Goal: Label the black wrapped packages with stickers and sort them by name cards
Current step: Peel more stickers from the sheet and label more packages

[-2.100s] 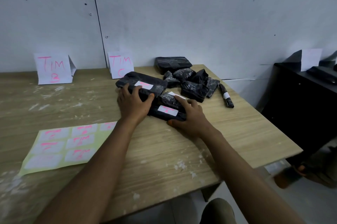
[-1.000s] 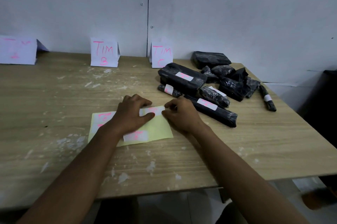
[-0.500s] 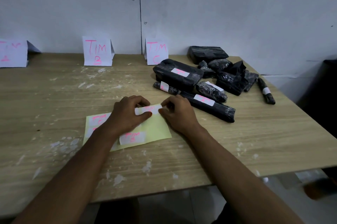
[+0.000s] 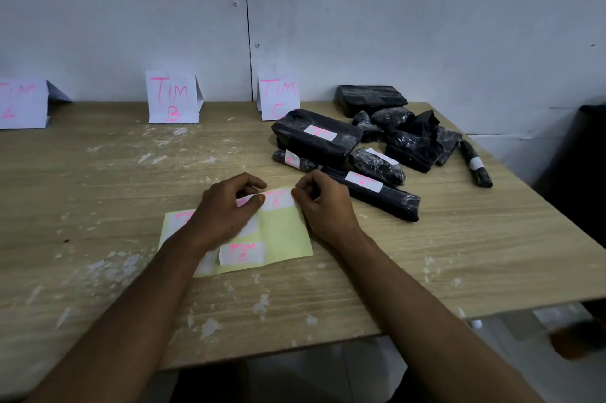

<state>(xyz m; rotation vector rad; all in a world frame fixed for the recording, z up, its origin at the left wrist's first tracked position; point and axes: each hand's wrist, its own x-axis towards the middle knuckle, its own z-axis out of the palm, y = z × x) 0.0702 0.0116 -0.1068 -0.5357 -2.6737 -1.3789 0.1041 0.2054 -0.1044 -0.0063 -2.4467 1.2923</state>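
A yellow sticker sheet (image 4: 282, 238) lies on the table in front of me. My left hand (image 4: 226, 209) presses down on the sheet with curled fingers, the thumb on a white sticker (image 4: 278, 199) lettered in pink at the top edge. My right hand (image 4: 323, 202) pinches that sticker's right end. Several black wrapped packages (image 4: 413, 146) are heaped at the back right; a large one (image 4: 314, 140), a long one (image 4: 377, 192) and a thin roll (image 4: 295, 161) bear stickers. Name cards stand along the wall: one at the left edge (image 4: 23, 104), TIM B (image 4: 172, 97) and TIM C (image 4: 278, 95).
The wooden table (image 4: 98, 189) is flecked with white marks. Its right edge runs close past the package heap, with a dark cabinet (image 4: 583, 153) beyond it. A thin black roll (image 4: 477, 166) lies apart near that edge.
Both hands left the packages and came to the sticker sheet. Since half a second ago they stay on the top sticker, the right fingers working at its end.
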